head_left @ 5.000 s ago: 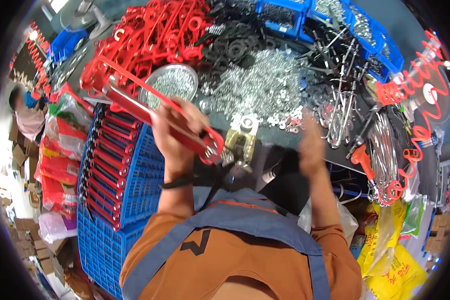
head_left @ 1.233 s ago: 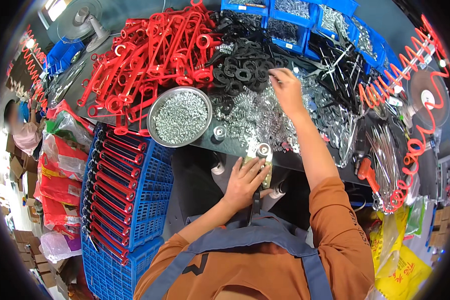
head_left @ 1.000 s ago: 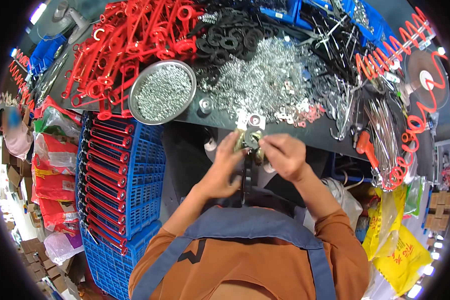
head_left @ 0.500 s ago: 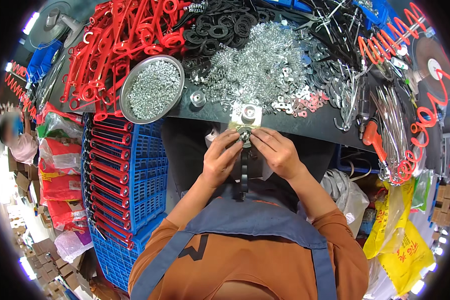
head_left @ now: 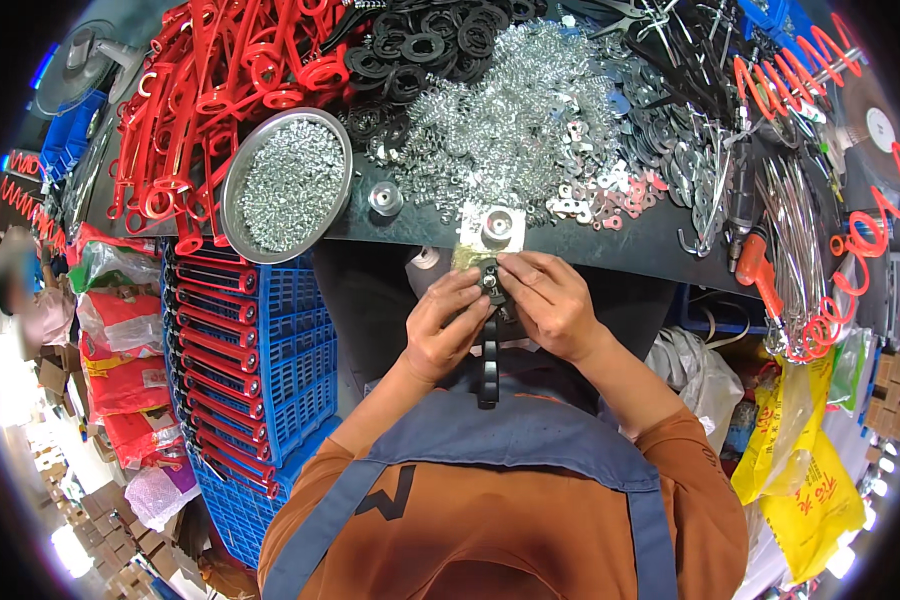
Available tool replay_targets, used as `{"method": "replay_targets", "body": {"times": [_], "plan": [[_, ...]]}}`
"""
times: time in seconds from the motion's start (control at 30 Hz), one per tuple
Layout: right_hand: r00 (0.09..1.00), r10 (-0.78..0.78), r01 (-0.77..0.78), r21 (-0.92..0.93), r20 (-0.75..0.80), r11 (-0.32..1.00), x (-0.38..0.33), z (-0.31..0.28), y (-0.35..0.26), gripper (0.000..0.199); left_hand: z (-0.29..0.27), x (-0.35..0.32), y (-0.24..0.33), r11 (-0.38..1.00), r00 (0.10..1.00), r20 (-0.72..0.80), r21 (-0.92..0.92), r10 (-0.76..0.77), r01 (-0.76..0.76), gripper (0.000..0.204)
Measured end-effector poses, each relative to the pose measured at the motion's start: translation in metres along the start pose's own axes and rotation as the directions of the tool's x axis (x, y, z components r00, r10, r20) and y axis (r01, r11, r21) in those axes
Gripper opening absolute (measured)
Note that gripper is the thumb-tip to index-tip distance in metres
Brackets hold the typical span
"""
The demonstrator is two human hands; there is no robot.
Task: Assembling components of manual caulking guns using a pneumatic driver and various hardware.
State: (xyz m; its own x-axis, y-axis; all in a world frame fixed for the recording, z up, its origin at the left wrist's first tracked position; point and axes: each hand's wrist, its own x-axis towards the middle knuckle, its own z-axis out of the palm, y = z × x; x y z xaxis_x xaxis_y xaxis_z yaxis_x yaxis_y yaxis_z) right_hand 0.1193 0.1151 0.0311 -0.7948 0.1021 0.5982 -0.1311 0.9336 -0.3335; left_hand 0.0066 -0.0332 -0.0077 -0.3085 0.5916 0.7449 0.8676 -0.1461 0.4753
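Observation:
Close to my body, at the table's front edge, both hands grip a black tool part with a round head and a straight handle (head_left: 489,366) pointing toward me. My left hand (head_left: 444,322) pinches the left side of the head, fingers bent. From the right, my right hand (head_left: 553,306) has its thumb and fingers closed on the same head. Small metal bits show in the head, too small to name. Just beyond the fingertips is a metal block with a round socket (head_left: 499,228) at the table edge.
Past the block lies a heap of small springs (head_left: 510,115), beside black rings (head_left: 425,47) and red ring-headed handles (head_left: 185,110). A metal dish of small parts (head_left: 234,215) stands left. On the right are a red-gripped power driver (head_left: 755,262) and metal rods (head_left: 792,230). Blue crates (head_left: 300,340) hold red handles.
The view has shifted a little. Both hands keep hold of the black part, whose head and handle end sit slightly closer to me; the fingers have moved slightly around its head.

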Motion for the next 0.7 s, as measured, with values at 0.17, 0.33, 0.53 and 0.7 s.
{"method": "replay_targets", "body": {"times": [0.17, 0.33, 0.53, 0.7], "plan": [[0.999, 0.042, -0.039, -0.080, 0.029, 0.996, -0.001, 0.000, -0.011, 0.031, -0.005, 0.002, -0.010, 0.990, 0.998, 0.033, -0.127, -0.061, 0.065, 0.024], [0.997, 0.045, -0.050, -0.069, -0.068, 0.996, -0.010, 0.006, -0.010, 0.033, -0.010, 0.004, -0.015, 0.942, 0.977, 0.148, -0.275, -0.156, 0.192, 0.022], [0.996, 0.040, -0.042, -0.037, -0.076, 0.998, -0.018, 0.000, -0.007, 0.038, -0.009, 0.003, -0.004, 0.998, 0.990, 0.139, -0.064, 0.035, -0.026, 0.024], [0.896, 0.385, -0.374, 0.091, -0.220, 0.923, -0.012, -0.026, 0.070, 0.016, -0.021, 0.012, -0.008, 0.993, 0.965, 0.235, -0.014, 0.115, -0.115, 0.021]]}}
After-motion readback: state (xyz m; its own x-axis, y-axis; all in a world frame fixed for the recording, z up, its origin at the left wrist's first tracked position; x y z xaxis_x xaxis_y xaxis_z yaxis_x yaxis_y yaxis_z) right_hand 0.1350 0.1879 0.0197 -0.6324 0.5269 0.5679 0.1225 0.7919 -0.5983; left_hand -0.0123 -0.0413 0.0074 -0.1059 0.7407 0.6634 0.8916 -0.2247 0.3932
